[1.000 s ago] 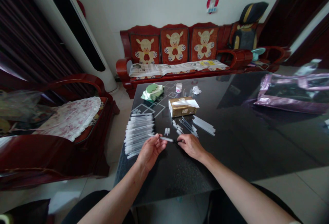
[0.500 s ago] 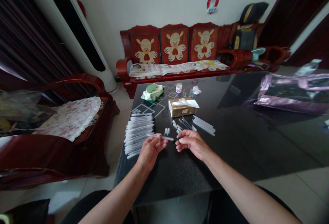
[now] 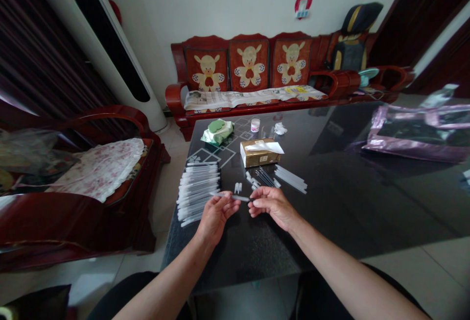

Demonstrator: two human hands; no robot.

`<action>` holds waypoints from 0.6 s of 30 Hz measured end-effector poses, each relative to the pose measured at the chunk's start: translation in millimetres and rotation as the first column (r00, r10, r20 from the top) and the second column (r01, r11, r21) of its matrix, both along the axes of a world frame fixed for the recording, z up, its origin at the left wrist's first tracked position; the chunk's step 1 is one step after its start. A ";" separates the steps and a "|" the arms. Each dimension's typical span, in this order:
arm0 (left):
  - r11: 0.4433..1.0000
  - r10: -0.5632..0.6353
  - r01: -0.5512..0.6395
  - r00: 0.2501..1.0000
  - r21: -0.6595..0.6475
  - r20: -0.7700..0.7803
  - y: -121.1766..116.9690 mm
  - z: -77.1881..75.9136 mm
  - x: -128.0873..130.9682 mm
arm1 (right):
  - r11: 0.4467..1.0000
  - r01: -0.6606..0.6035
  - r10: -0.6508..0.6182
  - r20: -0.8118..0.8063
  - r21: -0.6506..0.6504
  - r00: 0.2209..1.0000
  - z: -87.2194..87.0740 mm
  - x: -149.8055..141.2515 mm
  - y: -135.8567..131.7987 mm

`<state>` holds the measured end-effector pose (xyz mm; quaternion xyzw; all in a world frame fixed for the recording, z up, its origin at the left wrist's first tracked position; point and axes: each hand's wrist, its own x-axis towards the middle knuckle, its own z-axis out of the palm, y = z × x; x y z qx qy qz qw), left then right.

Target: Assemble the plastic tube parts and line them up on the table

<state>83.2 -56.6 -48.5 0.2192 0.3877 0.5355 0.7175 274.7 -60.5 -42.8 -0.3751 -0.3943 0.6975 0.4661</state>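
Note:
My left hand (image 3: 216, 213) pinches a thin clear pen barrel (image 3: 231, 196) that lies level over the black table (image 3: 330, 212). At the barrel's right end my right hand (image 3: 271, 204) has its thumb and forefinger closed on a small dark part, too small to name. A neat row of finished white pens (image 3: 198, 190) lies just left of my left hand. Loose clear barrels (image 3: 290, 179), dark refills (image 3: 266, 177) and small caps (image 3: 238, 187) lie right behind my hands.
A gold tissue box (image 3: 260, 153), a green wipes pack (image 3: 218, 131) and a small white jar (image 3: 255, 124) stand farther back. A pink plastic bag (image 3: 418, 134) lies at the far right. A red wooden sofa (image 3: 253, 75) and an armchair (image 3: 84, 187) flank the table.
My right hand lifted off the table, drew a little away from the barrel, then came back to its right end. My left hand has kept the barrel almost still.

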 end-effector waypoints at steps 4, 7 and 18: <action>1.000 0.002 -0.002 1.000 -0.002 -0.002 -0.8 1.4 0.9 | 1.000 -0.004 0.004 0.005 -0.008 1.000 0.0 -0.7 -0.3; 1.000 0.001 -0.001 1.000 0.008 -0.004 -0.8 1.3 1.5 | 1.000 -0.010 0.010 -0.002 -0.009 1.000 -0.6 -0.3 -0.3; 1.000 0.012 -0.012 1.000 0.024 -0.006 -1.8 -0.5 3.1 | 1.000 -0.018 0.018 -0.007 -0.003 1.000 -2.7 -1.5 -0.3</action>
